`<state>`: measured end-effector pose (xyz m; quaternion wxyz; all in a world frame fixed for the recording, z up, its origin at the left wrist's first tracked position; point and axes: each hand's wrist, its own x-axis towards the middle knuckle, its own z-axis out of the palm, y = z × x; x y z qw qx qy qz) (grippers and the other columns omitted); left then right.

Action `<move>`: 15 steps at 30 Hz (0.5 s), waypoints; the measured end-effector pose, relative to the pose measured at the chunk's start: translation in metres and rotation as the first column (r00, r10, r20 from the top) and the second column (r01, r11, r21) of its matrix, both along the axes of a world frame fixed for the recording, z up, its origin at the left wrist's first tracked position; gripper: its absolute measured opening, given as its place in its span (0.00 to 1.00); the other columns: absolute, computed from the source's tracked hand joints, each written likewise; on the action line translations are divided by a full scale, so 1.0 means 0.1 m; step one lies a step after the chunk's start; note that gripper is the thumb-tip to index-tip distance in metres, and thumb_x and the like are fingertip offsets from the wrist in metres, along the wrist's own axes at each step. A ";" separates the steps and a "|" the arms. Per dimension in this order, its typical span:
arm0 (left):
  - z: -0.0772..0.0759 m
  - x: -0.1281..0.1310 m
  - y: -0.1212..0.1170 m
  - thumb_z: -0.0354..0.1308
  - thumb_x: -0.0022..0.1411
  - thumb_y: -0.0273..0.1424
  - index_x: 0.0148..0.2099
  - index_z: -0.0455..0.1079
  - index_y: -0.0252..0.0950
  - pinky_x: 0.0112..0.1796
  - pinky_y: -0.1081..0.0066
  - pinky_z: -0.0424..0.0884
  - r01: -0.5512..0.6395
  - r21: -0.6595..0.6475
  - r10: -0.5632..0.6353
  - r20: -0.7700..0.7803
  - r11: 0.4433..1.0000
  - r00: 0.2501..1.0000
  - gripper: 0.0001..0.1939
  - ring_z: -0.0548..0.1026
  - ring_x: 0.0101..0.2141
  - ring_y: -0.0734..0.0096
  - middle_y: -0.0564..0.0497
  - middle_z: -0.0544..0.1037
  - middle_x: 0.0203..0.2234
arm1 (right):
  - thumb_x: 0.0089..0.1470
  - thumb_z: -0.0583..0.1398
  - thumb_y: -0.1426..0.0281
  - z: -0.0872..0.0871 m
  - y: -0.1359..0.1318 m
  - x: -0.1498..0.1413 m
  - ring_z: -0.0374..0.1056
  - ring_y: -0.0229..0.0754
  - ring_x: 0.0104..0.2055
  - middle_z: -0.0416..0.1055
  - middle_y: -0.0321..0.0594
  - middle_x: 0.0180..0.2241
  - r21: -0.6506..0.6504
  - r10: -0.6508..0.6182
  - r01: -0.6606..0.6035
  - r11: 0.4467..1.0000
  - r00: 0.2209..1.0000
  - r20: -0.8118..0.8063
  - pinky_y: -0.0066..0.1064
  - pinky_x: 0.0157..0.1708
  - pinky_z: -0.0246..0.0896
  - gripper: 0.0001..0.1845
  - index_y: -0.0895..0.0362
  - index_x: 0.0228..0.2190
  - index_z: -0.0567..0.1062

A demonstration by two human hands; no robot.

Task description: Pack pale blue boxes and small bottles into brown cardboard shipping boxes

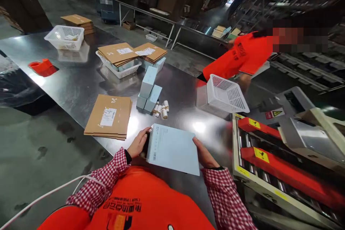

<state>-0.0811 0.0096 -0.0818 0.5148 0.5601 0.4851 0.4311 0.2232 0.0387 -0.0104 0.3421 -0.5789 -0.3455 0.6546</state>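
A flat light-blue box (pixel 174 147) with printed text and a barcode on its left side is between my hands, over the near edge of the metal table. My left hand (pixel 138 143) grips its left end, the fingers partly hidden behind the box. At the right edge, my right hand (pixel 204 152) holds on with the thumb near the upper corner. Just beyond the box lie several small white-and-brown rolls (pixel 161 109). Smaller light-blue boxes (pixel 148 82) are stacked behind them. To the left, flat brown cardboard mailers (pixel 109 115) lie in a pile with a white label on top.
White plastic baskets stand at the far left (pixel 66 37), mid-table (pixel 121 72) and right (pixel 226 95). An orange tape dispenser (pixel 42 67) sits near the left edge. A roller conveyor with red bars (pixel 269 158) borders the right side. A co-worker in orange (pixel 239 55) is across the table.
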 end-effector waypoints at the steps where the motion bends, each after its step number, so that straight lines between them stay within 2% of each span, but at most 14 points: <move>1: 0.00 0.00 0.01 0.41 0.70 0.48 0.65 0.60 0.33 0.65 0.55 0.54 -0.002 0.001 0.002 0.000 1.000 1.000 0.32 0.64 0.60 0.60 0.39 0.68 0.59 | 0.45 0.66 0.46 0.01 0.01 -0.05 0.70 0.57 0.56 0.78 0.44 0.47 -0.017 0.007 -0.007 1.000 0.999 -0.035 0.46 0.54 0.68 0.32 0.53 0.46 0.77; 4: -0.01 0.02 0.02 0.41 0.70 0.48 0.66 0.59 0.32 0.65 0.55 0.55 -0.009 -0.006 0.009 0.000 1.000 1.000 0.33 0.65 0.60 0.59 0.38 0.68 0.59 | 0.40 0.69 0.48 0.04 -0.02 -0.12 0.74 0.60 0.50 0.80 0.45 0.39 -0.093 -0.059 0.051 0.994 0.994 -0.087 0.47 0.49 0.72 0.30 0.55 0.40 0.78; 8: 0.01 0.04 0.00 0.40 0.70 0.46 0.68 0.55 0.29 0.65 0.55 0.53 -0.013 -0.042 0.013 0.000 0.999 1.000 0.33 0.63 0.61 0.60 0.36 0.66 0.60 | 0.39 0.70 0.50 0.06 -0.10 -0.14 0.76 0.58 0.44 0.81 0.43 0.35 -0.163 -0.167 0.154 0.975 0.983 -0.071 0.44 0.41 0.76 0.28 0.55 0.38 0.77; 12: 0.02 0.07 0.00 0.39 0.71 0.44 0.69 0.50 0.25 0.66 0.56 0.53 -0.026 -0.087 0.028 0.018 0.996 0.999 0.34 0.62 0.63 0.60 0.33 0.62 0.63 | 0.40 0.69 0.50 0.08 -0.13 -0.25 0.78 0.56 0.38 0.80 0.42 0.30 -0.159 -0.260 0.249 0.955 0.964 -0.053 0.41 0.34 0.76 0.25 0.55 0.34 0.77; 15: 0.01 0.08 0.02 0.40 0.70 0.45 0.67 0.54 0.25 0.65 0.55 0.54 -0.049 -0.099 0.052 0.034 0.994 0.998 0.34 0.62 0.62 0.59 0.33 0.64 0.61 | 0.42 0.67 0.47 0.12 -0.14 -0.34 0.77 0.55 0.36 0.79 0.41 0.28 -0.111 -0.270 0.263 0.958 0.962 -0.051 0.41 0.32 0.76 0.24 0.54 0.32 0.76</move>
